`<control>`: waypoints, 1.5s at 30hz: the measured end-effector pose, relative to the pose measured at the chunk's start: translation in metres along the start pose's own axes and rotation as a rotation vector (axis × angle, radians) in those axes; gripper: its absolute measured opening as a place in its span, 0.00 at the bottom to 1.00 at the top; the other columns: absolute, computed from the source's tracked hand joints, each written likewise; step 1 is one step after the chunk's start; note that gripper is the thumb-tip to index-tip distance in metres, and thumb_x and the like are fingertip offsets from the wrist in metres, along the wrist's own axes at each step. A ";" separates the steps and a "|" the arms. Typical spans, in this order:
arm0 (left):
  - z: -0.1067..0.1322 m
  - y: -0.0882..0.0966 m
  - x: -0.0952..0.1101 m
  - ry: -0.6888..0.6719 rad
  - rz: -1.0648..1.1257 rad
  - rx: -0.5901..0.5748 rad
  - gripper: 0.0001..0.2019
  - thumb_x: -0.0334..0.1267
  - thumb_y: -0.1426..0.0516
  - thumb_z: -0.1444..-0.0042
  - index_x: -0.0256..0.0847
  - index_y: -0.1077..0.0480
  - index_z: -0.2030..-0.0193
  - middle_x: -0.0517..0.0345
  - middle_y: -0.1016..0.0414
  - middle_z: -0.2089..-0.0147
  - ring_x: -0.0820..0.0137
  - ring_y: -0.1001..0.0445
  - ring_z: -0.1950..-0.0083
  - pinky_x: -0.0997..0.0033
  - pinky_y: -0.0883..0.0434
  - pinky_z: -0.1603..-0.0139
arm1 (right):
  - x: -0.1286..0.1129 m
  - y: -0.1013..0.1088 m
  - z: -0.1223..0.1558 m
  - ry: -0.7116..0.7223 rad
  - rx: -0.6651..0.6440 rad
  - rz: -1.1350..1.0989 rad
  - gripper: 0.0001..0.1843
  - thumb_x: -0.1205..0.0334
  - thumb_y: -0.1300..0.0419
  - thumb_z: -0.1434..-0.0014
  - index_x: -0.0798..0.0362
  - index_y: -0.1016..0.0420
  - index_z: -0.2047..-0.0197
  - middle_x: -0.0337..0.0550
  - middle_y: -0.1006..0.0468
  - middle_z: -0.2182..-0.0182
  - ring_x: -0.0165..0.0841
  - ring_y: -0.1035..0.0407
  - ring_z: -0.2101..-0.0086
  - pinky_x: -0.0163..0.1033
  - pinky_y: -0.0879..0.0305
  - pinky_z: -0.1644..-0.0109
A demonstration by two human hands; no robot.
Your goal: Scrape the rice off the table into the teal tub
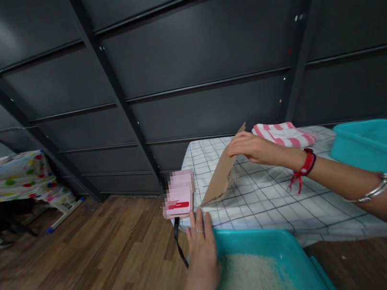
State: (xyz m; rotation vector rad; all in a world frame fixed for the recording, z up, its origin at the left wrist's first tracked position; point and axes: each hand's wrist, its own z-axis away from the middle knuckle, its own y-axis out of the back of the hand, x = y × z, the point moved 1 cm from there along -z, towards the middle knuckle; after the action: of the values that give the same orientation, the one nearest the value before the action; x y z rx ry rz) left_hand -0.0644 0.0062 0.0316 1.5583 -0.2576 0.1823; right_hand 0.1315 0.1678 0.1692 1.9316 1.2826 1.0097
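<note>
My right hand (247, 147) grips the upper edge of a piece of brown cardboard (220, 174), which stands tilted with its lower edge on the checked tablecloth (277, 195). My left hand (201, 243) lies at the table's near left edge, fingers stretched out toward the cardboard's lower corner and holding nothing. Close to those fingertips is a pink phone (179, 193) with a black strap (179, 244) hanging down. Below the table edge, beside my left hand, a turquoise tub (293, 251) contains white rice-like grains (253, 281).
A pink-and-white striped cloth (282, 135) lies at the back of the table. At the right stands another turquoise tub (379, 151). Dark panelled wall (202, 56) rises behind. Across the wooden floor (122, 252), a table with a dotted cover (9, 179) is at far left.
</note>
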 end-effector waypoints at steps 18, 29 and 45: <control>-0.002 -0.005 -0.003 0.012 -0.005 -0.008 0.44 0.17 0.51 0.66 0.29 0.54 0.35 0.40 0.65 0.32 0.56 0.67 0.32 0.47 0.56 0.36 | 0.022 -0.021 0.000 -0.013 -0.007 -0.023 0.21 0.79 0.54 0.52 0.52 0.29 0.61 0.43 0.22 0.63 0.34 0.31 0.57 0.46 0.43 0.50; -0.002 -0.001 0.000 0.019 0.017 -0.024 0.44 0.17 0.52 0.66 0.29 0.54 0.35 0.41 0.66 0.32 0.56 0.67 0.32 0.45 0.57 0.36 | 0.034 -0.012 0.005 -0.179 0.054 0.067 0.21 0.80 0.54 0.52 0.53 0.29 0.60 0.46 0.22 0.61 0.35 0.31 0.57 0.45 0.43 0.51; 0.000 0.004 0.003 0.015 -0.023 -0.032 0.42 0.16 0.54 0.64 0.28 0.54 0.36 0.39 0.66 0.32 0.55 0.67 0.32 0.45 0.55 0.37 | 0.031 -0.002 0.031 -0.176 -0.089 0.106 0.21 0.80 0.53 0.53 0.53 0.27 0.61 0.43 0.21 0.63 0.34 0.30 0.61 0.43 0.41 0.54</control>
State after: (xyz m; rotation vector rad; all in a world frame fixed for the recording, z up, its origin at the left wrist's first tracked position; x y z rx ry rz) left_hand -0.0625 0.0062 0.0365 1.5268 -0.2295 0.1715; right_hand 0.1645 0.1954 0.1599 1.9888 1.0305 0.9088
